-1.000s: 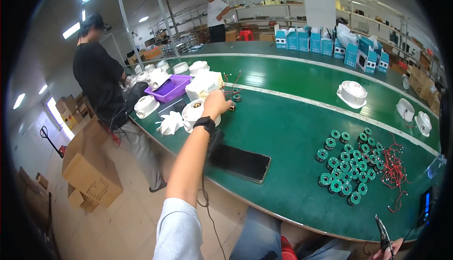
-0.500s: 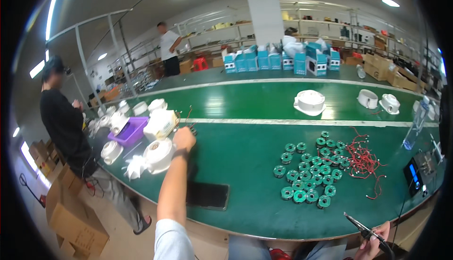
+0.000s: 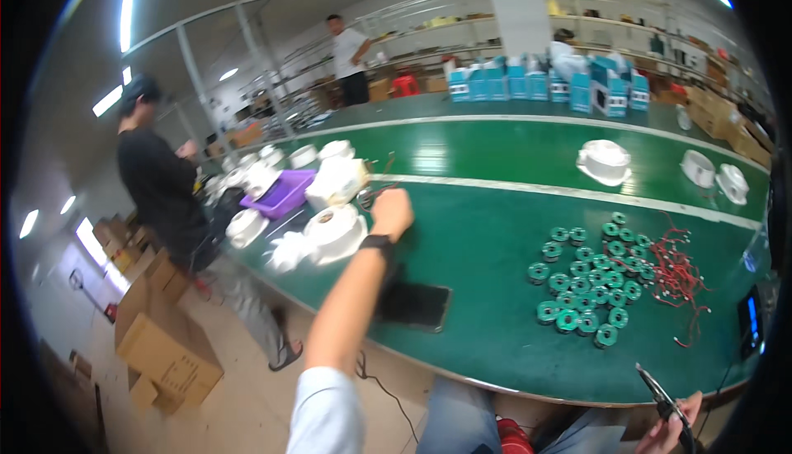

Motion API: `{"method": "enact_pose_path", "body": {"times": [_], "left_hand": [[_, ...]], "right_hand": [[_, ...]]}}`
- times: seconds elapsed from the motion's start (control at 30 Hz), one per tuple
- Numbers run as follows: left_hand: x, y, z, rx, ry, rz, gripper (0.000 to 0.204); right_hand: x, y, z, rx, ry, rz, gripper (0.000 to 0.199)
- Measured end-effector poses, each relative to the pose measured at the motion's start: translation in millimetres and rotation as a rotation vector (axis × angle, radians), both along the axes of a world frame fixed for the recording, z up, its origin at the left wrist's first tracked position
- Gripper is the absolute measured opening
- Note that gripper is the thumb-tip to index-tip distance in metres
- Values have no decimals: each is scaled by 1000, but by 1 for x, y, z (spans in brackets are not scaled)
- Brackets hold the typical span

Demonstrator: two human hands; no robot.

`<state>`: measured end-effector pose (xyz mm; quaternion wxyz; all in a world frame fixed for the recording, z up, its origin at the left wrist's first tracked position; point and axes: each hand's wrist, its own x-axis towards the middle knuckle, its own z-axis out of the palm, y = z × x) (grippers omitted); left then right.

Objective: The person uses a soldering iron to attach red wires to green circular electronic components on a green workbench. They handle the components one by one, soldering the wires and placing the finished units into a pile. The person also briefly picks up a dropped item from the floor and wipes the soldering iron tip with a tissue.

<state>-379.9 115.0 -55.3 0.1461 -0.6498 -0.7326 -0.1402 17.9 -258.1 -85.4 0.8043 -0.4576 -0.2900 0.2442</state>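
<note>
My left hand (image 3: 392, 213), with a dark band on the wrist, reaches across the green table with its fingers curled. What they grip, if anything, is hidden. Just left of the fingers is a small dark coil-like part (image 3: 365, 199) with thin wires; I cannot tell whether the hand touches it. White round housings (image 3: 337, 239) and a whitish block-shaped bundle (image 3: 337, 183) are beside that hand. At the lower right my right hand (image 3: 670, 428) grips a soldering iron (image 3: 657, 390), its tip pointing up and left over the table edge.
Several green-topped coils (image 3: 590, 281) stand right of centre beside tangled red wires (image 3: 678, 272). A dark phone (image 3: 419, 306) lies near the front edge. A purple tray (image 3: 283, 193) is at left, a lit device (image 3: 749, 322) at right. Two people stand beyond the table's left side.
The view has swung left, so the scene sits further right. My left hand has shifted slightly right, away from the white housing. The right hand still grips the soldering iron.
</note>
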Motion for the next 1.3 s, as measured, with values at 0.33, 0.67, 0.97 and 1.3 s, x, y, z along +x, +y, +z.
{"method": "enact_pose_path", "body": {"times": [0.33,0.67,0.97,1.3], "left_hand": [[-12,14,-8,-192,-81,239,24],[-26,-4,10,-191,-91,165,22],[-97,15,-6,-775,143,-335,9],[3,-60,12,255,-367,-404,18]], "right_hand": [[8,-11,2,57,-71,-115,15],[3,-6,-4,40,9,-52,13],[11,-9,-16,44,1,-16,13],[27,-12,-49,117,-74,20,18]]}}
